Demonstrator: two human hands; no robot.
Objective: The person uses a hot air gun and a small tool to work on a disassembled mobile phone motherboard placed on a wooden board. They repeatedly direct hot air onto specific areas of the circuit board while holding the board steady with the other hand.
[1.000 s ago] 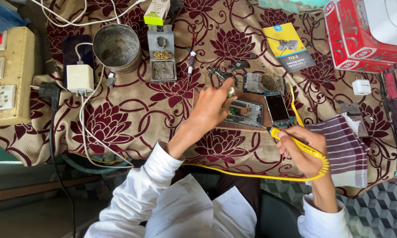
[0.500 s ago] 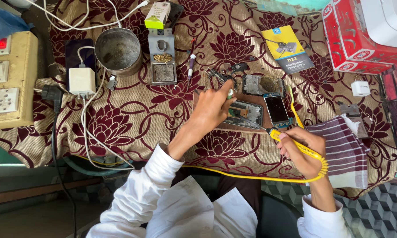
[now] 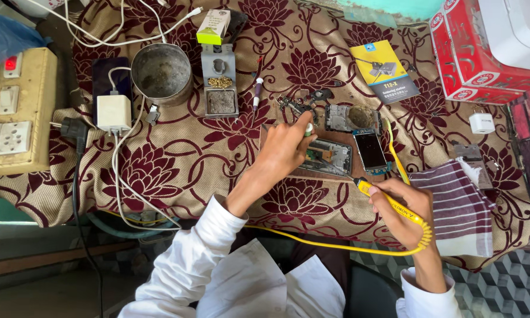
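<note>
My right hand [image 3: 407, 211] grips a yellow soldering iron [image 3: 388, 202] whose tip points at the lower right corner of an opened phone body [image 3: 328, 156] on the flowered cloth. My left hand [image 3: 286, 148] rests on the phone's left side and pinches a small white-and-green tube [image 3: 308, 129] between its fingers. A small phone screen module [image 3: 371, 150] lies just right of the phone body, and another dismantled part [image 3: 351, 117] lies behind it. The iron's yellow cord [image 3: 312, 241] loops back under my arms.
A metal cup [image 3: 161, 73], a grey iron stand with brass wool [image 3: 219, 88], a white charger [image 3: 113, 113] and a beige switchboard [image 3: 12, 112] fill the left. A red box [image 3: 477, 56] stands far right, a striped cloth [image 3: 459, 206] near right, a yellow card [image 3: 385, 70] behind.
Both hands have held their places over the phone; the view has shifted only slightly.
</note>
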